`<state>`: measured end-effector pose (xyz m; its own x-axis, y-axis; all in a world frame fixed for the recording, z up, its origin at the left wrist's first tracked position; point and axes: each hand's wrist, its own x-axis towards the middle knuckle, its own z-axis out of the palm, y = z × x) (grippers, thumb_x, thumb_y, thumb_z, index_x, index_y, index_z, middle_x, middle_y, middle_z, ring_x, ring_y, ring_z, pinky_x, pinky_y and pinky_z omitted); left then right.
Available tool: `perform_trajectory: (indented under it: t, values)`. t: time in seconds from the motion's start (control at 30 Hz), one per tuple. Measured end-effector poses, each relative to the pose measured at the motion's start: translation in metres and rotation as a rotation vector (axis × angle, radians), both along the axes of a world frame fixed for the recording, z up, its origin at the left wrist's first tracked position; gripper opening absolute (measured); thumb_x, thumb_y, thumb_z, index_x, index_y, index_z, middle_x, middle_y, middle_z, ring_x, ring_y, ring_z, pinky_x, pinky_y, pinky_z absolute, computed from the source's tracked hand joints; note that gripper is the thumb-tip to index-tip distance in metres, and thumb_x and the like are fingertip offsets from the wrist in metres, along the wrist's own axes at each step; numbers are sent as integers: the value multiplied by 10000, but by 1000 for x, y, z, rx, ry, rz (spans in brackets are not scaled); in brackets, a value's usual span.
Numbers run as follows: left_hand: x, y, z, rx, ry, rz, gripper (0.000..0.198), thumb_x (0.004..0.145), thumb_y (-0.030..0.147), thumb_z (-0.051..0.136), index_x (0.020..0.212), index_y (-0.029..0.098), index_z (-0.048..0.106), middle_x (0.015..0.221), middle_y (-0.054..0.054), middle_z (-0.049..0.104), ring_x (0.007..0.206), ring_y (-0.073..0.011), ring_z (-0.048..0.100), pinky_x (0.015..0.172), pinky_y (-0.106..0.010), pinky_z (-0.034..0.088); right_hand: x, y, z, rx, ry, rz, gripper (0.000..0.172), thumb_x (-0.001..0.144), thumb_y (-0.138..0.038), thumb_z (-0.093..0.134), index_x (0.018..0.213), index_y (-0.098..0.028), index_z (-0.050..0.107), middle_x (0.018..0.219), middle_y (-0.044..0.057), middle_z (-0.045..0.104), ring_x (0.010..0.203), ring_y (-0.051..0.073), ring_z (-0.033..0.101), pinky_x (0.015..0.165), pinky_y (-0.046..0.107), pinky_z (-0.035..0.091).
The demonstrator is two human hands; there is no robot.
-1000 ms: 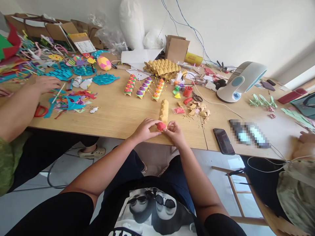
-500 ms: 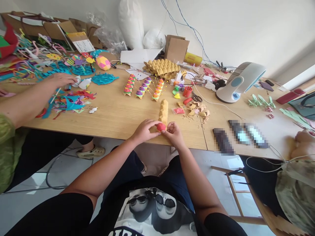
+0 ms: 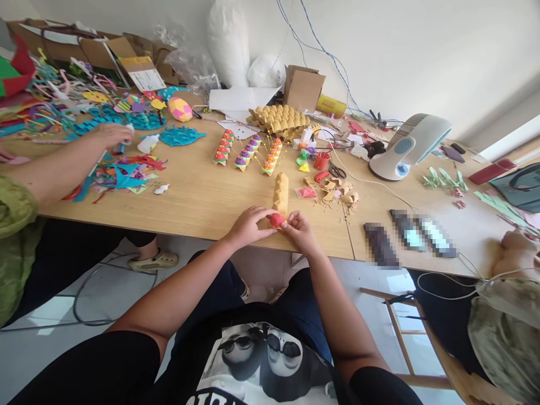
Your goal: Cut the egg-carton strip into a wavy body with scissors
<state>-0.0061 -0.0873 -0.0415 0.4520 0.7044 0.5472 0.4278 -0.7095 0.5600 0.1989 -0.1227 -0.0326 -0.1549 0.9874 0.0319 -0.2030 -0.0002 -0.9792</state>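
Observation:
In front of me a tan egg-carton strip (image 3: 281,191) lies lengthwise on the table, pointing away. A red lump that looks like modelling clay (image 3: 277,220) covers its near end. My left hand (image 3: 250,226) grips that end from the left, fingertips and thumb against the red lump. From the right, my right hand (image 3: 301,232) has thumb and fingertips closed at the lump's edge. Beyond the strip stand three decorated egg-carton strips, a red-and-green one (image 3: 223,147), a purple one (image 3: 248,152) and an orange one (image 3: 272,157), with yellow-tipped stalks on some.
Right of the strip lie a small red packet (image 3: 306,192), torn carton scraps (image 3: 337,194), scissors (image 3: 337,171) and a red cup (image 3: 322,161). A white fan (image 3: 407,147) stands farther right. At left, a co-worker's hand (image 3: 113,136) reaches over coloured craft scraps (image 3: 126,174).
My hands stay at the red lump with almost no movement. The co-worker's hand at left has lifted a small white item. The view has shifted slightly.

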Motion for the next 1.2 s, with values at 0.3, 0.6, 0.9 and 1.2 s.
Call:
perform_trajectory:
  t: [0.3,0.6,0.9,1.2]
  values:
    - [0,-1,1,-22,5,3,455,817,407,801,1217,234,669,1141,-79,740,1051,-256,673,944,-404,522,6,-1,3,-7,-1,40,471,733,-500,850,901,-248,489,750,-66,543,690,108,492,686,240,404]
    - [0,-2,3,-39,7,-11,459,814,399,803,1226,246,671,1142,-75,742,1062,-260,678,961,-404,520,3,1,5,-27,-6,12,464,733,-518,834,871,-250,481,709,-68,578,643,116,485,662,243,385]
    - [0,-3,4,-11,-5,-28,456,822,406,799,1226,239,667,1138,-76,739,1043,-254,675,945,-399,518,1,1,5,-52,-17,-21,487,746,-558,801,915,-262,453,693,-71,629,597,122,504,620,240,372]
    - [-1,-2,3,3,21,-22,452,831,421,789,1232,248,672,1106,-81,734,1024,-262,671,920,-405,519,-4,6,3,-112,-8,-89,514,710,-594,809,870,-265,448,579,-99,561,496,104,431,532,234,316]
